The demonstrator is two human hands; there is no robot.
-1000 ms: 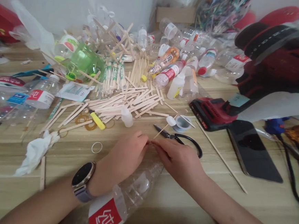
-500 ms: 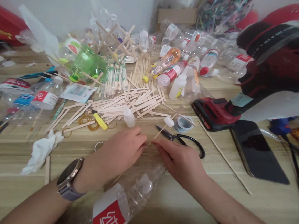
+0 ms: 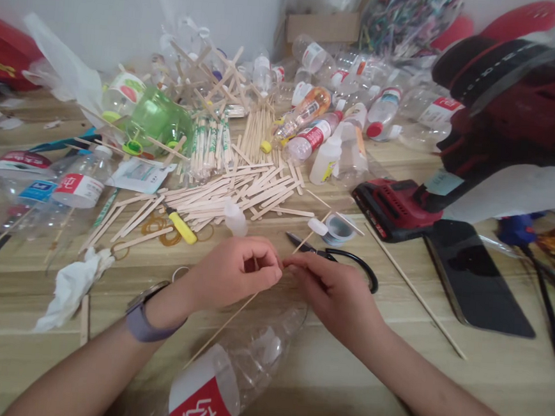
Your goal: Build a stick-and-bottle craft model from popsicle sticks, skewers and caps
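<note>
A thin wooden stick (image 3: 222, 327) runs diagonally from beside the bottle label, under my left hand, up to a white bottle cap (image 3: 317, 226) near its upper end. My right hand (image 3: 336, 289) is closed, pinching the stick just below the cap. Thumb and forefinger of my left hand (image 3: 234, 272) are pressed together, meeting the right fingertips at the stick; what they pinch is too small to make out. A clear plastic bottle (image 3: 259, 354) with a red and white label lies below both hands. Black-handled scissors (image 3: 357, 260) lie behind my right hand, partly hidden.
Flat wooden sticks (image 3: 240, 192) are heaped beyond my hands, with a yellow-handled tool (image 3: 182, 227) and a small white bottle (image 3: 235, 217) nearby. Plastic bottles (image 3: 312, 137) crowd the back. At right are a tape roll (image 3: 339, 231), a red-black power tool (image 3: 402, 208) and a phone (image 3: 478, 278).
My left hand has rolled at the wrist, so the watch face has turned away and the thumb shows. More of the stick's lower part is visible. The right hand stays nearly in place.
</note>
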